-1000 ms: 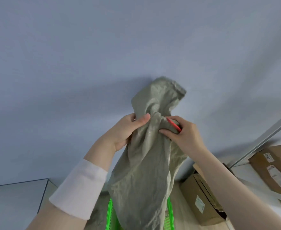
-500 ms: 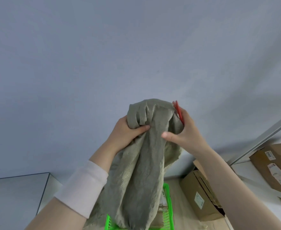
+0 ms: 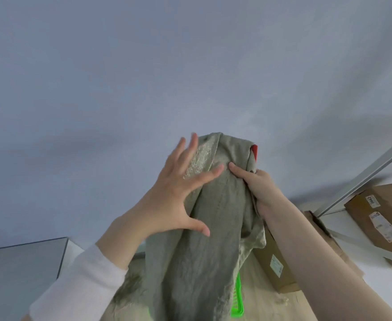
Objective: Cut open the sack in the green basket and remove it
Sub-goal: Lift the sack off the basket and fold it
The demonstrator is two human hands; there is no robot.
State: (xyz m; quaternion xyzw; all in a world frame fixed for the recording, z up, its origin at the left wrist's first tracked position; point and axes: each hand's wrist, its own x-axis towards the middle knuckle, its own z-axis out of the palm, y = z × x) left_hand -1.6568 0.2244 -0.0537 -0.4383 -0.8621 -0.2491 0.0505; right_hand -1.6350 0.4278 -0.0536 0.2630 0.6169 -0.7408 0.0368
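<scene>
The grey-green woven sack (image 3: 215, 228) hangs limp in front of me, held up in the air against the pale wall. My right hand (image 3: 258, 188) grips its top right fold, and a red tool (image 3: 254, 152) sticks up behind the cloth by that hand. My left hand (image 3: 178, 188) is spread wide with straight fingers, its fingertips against the sack's upper left side. Below the sack, only a corner of the green basket (image 3: 237, 302) shows.
A cardboard box (image 3: 276, 262) with a white label stands on the wooden floor to the right of the basket. Another labelled box (image 3: 380, 218) lies on a white shelf at the far right beside a metal upright. A grey cabinet top (image 3: 21, 269) sits at lower left.
My left hand has let go of the sack's top and spread its fingers open. The sack has sunk a little and its top now rests in my right hand only.
</scene>
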